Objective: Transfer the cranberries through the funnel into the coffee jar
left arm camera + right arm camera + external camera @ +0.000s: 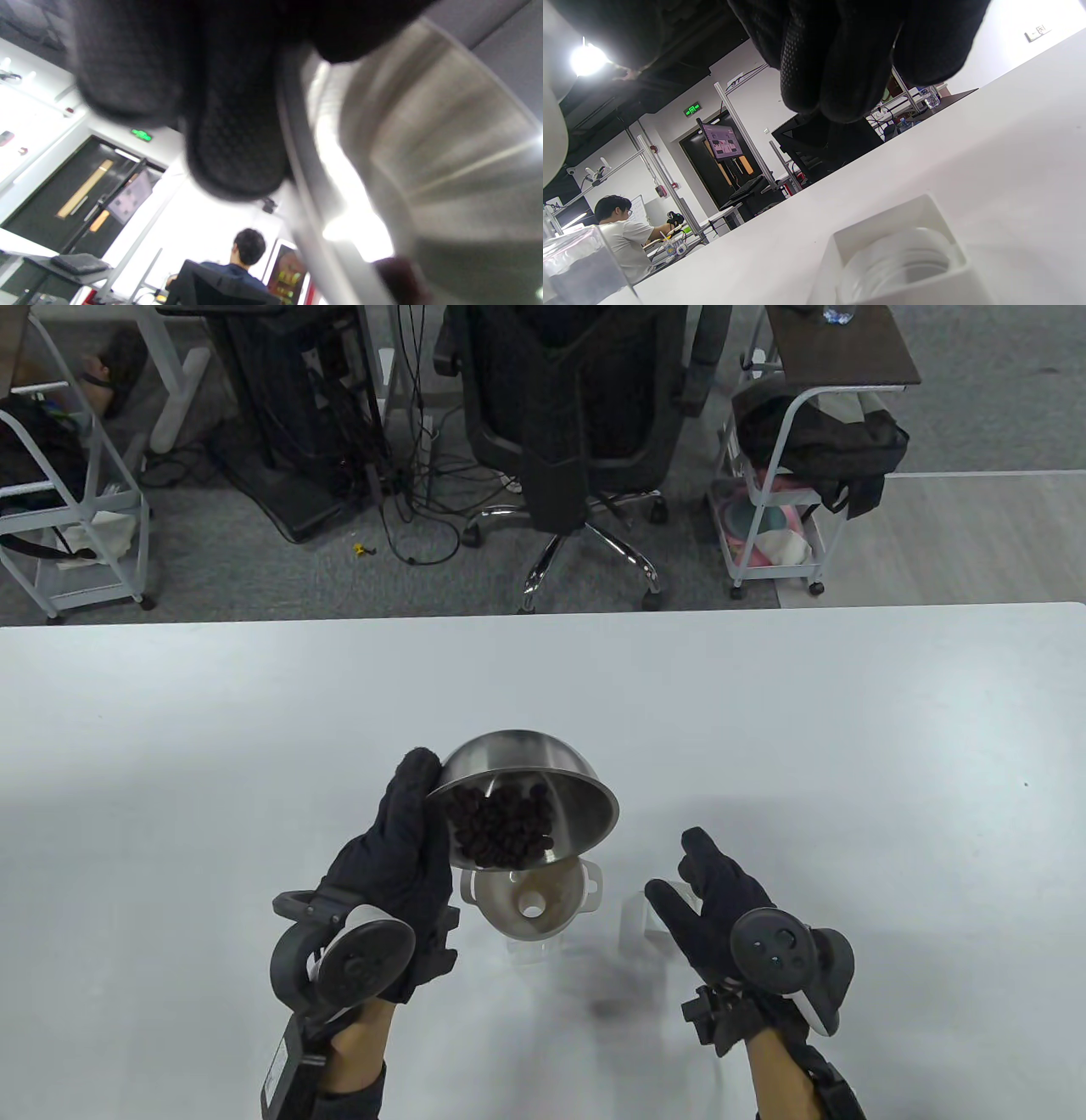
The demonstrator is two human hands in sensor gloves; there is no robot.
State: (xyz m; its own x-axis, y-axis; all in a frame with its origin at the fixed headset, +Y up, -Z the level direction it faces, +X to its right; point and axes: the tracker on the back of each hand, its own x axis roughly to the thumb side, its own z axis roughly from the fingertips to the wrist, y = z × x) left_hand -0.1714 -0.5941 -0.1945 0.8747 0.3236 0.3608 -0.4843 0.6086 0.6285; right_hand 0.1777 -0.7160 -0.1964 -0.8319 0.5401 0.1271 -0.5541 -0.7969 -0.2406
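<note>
My left hand (422, 802) grips the left rim of a steel bowl (543, 776) and holds it tilted over a white funnel (530, 903). Dark cranberries (501, 831) lie piled at the bowl's low edge, just above the funnel's mouth. The funnel sits on a clear jar (528, 952), mostly hidden under it. The left wrist view shows the bowl's inside (445, 148) and my fingers (237, 140) at its rim. My right hand (679, 869) is open and empty, hovering right of the funnel above a white square lid (638, 920). The right wrist view shows the lid (903, 258) and the jar (581, 267).
The white table (848, 729) spreads wide behind and to both sides. Beyond its far edge stand an office chair (577, 432) and wire carts (780, 475).
</note>
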